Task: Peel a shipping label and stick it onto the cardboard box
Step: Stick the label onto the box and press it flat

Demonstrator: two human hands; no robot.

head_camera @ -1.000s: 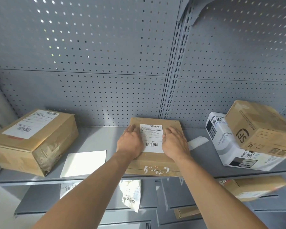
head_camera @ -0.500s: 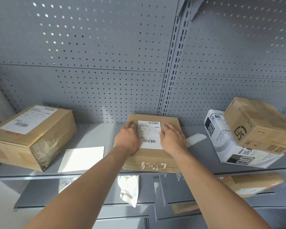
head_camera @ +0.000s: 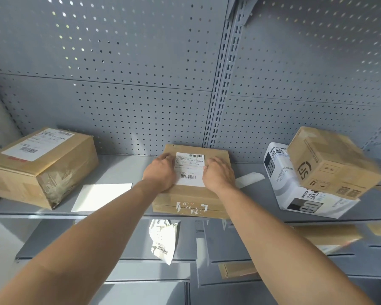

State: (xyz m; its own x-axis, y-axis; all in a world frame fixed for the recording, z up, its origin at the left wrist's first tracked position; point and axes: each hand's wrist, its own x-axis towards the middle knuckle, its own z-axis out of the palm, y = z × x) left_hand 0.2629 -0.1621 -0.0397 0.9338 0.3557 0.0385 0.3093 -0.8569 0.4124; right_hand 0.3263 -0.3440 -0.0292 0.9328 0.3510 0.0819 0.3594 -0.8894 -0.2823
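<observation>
Since a second ago the hands have barely shifted: both stay flat on the box top, either side of the label, and the whole scene sits a little higher in view as the head has tipped.

The cardboard box (head_camera: pixel 191 194) lies flat on the grey metal shelf (head_camera: pixel 123 170), its back edge against the perforated back panel (head_camera: pixel 141 84). The shipping label (head_camera: pixel 189 169) lies on the box's top face, barcodes showing at its top and near its bottom edge. The left hand (head_camera: pixel 160 172) rests palm down over the label's left edge, fingers together and laid flat, pinching nothing. The right hand (head_camera: pixel 218 172) lies palm down on the label's right edge, fingers also flat and close together, tips pointing toward the back panel.

To the left on the same shelf stands a larger box (head_camera: pixel 40 166) with its own label on top, and a blank white sheet (head_camera: pixel 101 197) lies between it and the central box. A narrow white strip (head_camera: pixel 249 180) lies just right of the right hand. Farther right, a white printed carton (head_camera: pixel 295 190) carries a tilted brown box (head_camera: pixel 332 161). A crumpled label (head_camera: pixel 163 241) hangs below the shelf's front edge.
</observation>
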